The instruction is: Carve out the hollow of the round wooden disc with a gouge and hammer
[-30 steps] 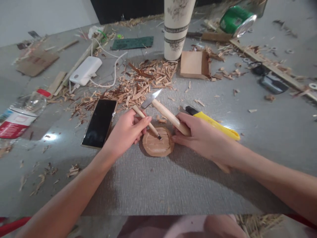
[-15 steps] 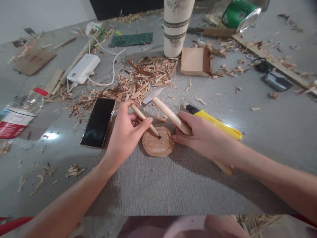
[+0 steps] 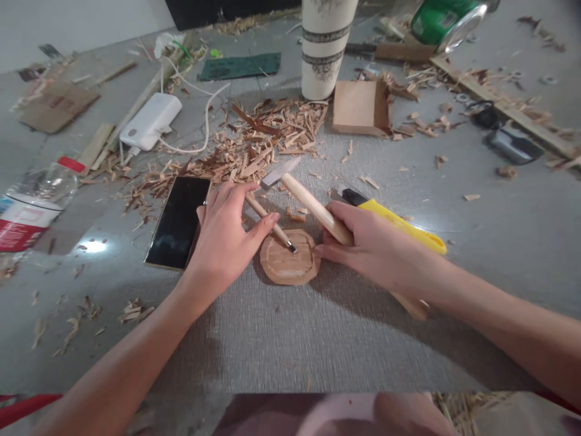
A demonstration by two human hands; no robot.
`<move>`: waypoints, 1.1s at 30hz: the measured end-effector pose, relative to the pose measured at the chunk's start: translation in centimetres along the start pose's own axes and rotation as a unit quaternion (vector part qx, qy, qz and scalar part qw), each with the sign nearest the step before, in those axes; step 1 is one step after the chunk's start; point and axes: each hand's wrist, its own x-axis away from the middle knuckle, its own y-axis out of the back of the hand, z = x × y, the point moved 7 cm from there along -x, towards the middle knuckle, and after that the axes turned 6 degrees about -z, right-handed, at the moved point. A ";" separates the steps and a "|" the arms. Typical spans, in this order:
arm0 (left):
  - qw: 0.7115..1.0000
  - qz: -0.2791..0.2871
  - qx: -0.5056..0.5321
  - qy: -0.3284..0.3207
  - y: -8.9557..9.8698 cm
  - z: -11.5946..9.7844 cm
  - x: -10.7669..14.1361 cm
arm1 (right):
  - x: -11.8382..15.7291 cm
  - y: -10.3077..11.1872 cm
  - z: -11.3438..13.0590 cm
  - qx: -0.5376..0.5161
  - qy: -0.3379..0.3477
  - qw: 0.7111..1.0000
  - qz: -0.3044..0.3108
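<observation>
- I have two bare hands in the head view, both busy over the table (image 3: 272,345).
- My left hand (image 3: 220,233) grips the chisel (image 3: 263,213) loosely: the thumb presses on its shaft and the index fingertip sits by its upper end.
- The remaining left fingers are spread and half bent, over by the phone's right edge; I cannot tell whether they touch the phone (image 3: 175,227).
- The chisel slants down to the right, its metal tip on the carved face of the wood (image 3: 290,272).
- The wood lies flat on the table, between my two hands.
- My right hand (image 3: 372,236) is closed round the handle of the hammer (image 3: 315,206), whose head points up and left, above the chisel.
- My right thumb is at the wood's right edge; whether it touches, I cannot tell.
- The yellow cutter (image 3: 403,227) lies just beyond my right hand.
- Shavings (image 3: 247,160) are heaped beyond the hammer head.
</observation>
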 end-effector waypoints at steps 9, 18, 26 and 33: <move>0.995 0.025 -0.091 -0.044 -0.6 -0.8 0.5 | 0.1 -0.1 -0.1 0.014 0.009 1.000 -0.015; 0.979 0.028 -0.185 -0.080 -1.0 -2.0 0.4 | 0.1 0.0 0.2 0.014 0.001 1.000 -0.012; 0.953 -0.014 -0.281 -0.111 0.3 -2.9 0.6 | 0.8 -0.2 0.4 0.028 0.056 0.997 -0.051; 0.946 0.066 -0.258 -0.185 1.3 -4.9 2.4 | 0.3 0.9 0.1 0.084 0.046 0.991 -0.092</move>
